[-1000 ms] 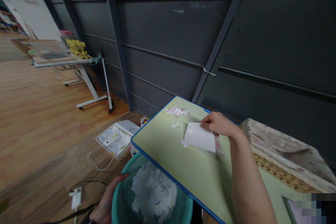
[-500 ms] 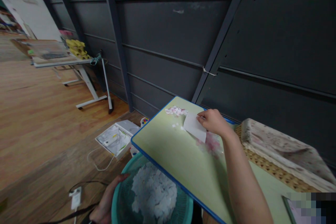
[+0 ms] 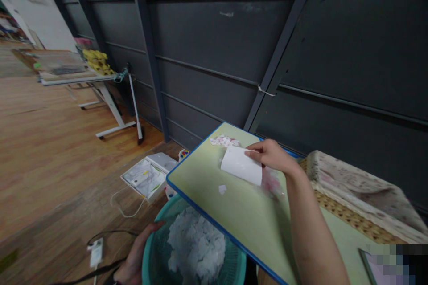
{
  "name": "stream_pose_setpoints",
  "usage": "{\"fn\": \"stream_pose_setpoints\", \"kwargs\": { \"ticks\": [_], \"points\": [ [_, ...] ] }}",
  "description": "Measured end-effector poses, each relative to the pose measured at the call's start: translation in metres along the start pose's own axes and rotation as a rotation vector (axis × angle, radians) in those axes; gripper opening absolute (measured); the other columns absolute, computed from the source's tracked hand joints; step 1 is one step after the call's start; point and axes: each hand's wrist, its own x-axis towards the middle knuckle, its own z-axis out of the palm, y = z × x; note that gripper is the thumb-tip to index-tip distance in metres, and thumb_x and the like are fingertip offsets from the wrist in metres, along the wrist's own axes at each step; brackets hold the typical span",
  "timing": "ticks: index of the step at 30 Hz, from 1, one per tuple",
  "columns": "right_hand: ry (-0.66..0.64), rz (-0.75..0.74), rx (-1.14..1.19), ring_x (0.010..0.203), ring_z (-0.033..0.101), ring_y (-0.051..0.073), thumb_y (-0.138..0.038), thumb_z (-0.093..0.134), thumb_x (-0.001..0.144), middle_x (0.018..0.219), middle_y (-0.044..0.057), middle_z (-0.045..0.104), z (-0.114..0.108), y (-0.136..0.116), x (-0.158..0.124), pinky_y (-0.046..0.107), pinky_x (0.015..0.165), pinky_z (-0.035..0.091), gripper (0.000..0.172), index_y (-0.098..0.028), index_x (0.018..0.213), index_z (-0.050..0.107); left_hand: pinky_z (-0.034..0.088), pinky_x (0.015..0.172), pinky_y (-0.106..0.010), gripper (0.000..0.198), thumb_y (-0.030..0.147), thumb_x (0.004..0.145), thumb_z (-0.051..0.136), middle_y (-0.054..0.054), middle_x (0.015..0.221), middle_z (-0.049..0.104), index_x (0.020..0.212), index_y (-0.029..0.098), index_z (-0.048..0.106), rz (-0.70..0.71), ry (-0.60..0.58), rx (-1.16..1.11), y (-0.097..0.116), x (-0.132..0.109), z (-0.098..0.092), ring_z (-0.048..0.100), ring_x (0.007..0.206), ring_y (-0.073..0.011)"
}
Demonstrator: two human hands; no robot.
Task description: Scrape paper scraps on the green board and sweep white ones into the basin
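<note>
My right hand (image 3: 269, 156) pinches the edge of a white sheet of paper (image 3: 239, 164), held low over a pale green tabletop (image 3: 203, 173) with a blue edge. Just beyond the paper lies a small heap of white and pinkish paper bits (image 3: 224, 140). One loose white scrap (image 3: 222, 189) rests nearer the table's front edge. A blurred pink patch (image 3: 272, 182) shows beside the sheet, its kind unclear. Below the table edge, my left hand (image 3: 142, 245) grips the rim of a teal plastic basket (image 3: 152, 254). White paper scraps (image 3: 197, 245) are piled inside it.
A cloth-lined wicker basket (image 3: 361, 196) stands on the table's right side. On the floor at left sit an open white box (image 3: 143, 178) with cables and a power strip (image 3: 96, 253). Dark metal panels (image 3: 207, 44) rise behind; another table (image 3: 76, 80) stands far left.
My right hand has moved the paper slightly left and toward me. A white scrap now lies closer to the table's front edge. My left hand stays on the basket rim.
</note>
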Motion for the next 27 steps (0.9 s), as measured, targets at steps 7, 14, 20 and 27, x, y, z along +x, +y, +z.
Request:
{"fn": "stream_pose_setpoints", "kwargs": {
  "ticks": [7,14,20,27],
  "points": [
    [0.189,0.107,-0.196,0.056,0.054,0.014,-0.028,0.044,0.081,0.059,0.005,0.062,0.005,0.006,0.010,0.024,0.055,0.031,0.032,-0.014,0.077,0.072,0.055,0.055,-0.028,0.027,0.023,0.052,0.080,-0.002,0.057,0.071,0.071,0.015,0.062,0.000,0.031,0.013,0.002,-0.001,0.005,0.065,0.051,-0.0191],
    [0.181,0.121,-0.252,0.057,0.055,0.015,-0.027,0.042,0.083,0.066,0.008,0.067,0.013,0.001,0.016,0.025,0.058,0.030,0.033,-0.014,0.080,0.072,0.053,0.053,-0.026,0.011,0.021,0.063,0.072,0.002,0.053,0.069,0.069,0.018,0.062,0.038,0.010,0.044,0.004,-0.007,0.007,0.064,0.050,-0.0166],
    [0.166,0.122,-0.252,0.060,0.056,0.016,-0.027,0.043,0.083,0.070,0.009,0.069,0.013,0.002,0.016,0.025,0.059,0.030,0.034,-0.013,0.085,0.073,0.052,0.053,-0.024,0.012,0.024,0.063,0.072,0.004,0.054,0.070,0.068,0.019,0.062,0.034,-0.001,0.068,0.002,-0.004,0.003,0.066,0.053,-0.0169],
    [0.180,0.156,-0.362,0.065,0.059,0.018,-0.026,0.042,0.083,0.078,0.012,0.072,0.006,0.003,0.011,0.026,0.059,0.030,0.034,-0.013,0.084,0.073,0.053,0.054,-0.027,0.014,0.027,0.070,0.069,0.004,0.048,0.067,0.065,0.019,0.059,-0.024,-0.025,0.031,0.003,-0.006,0.003,0.065,0.051,-0.0180]
  ]
}}
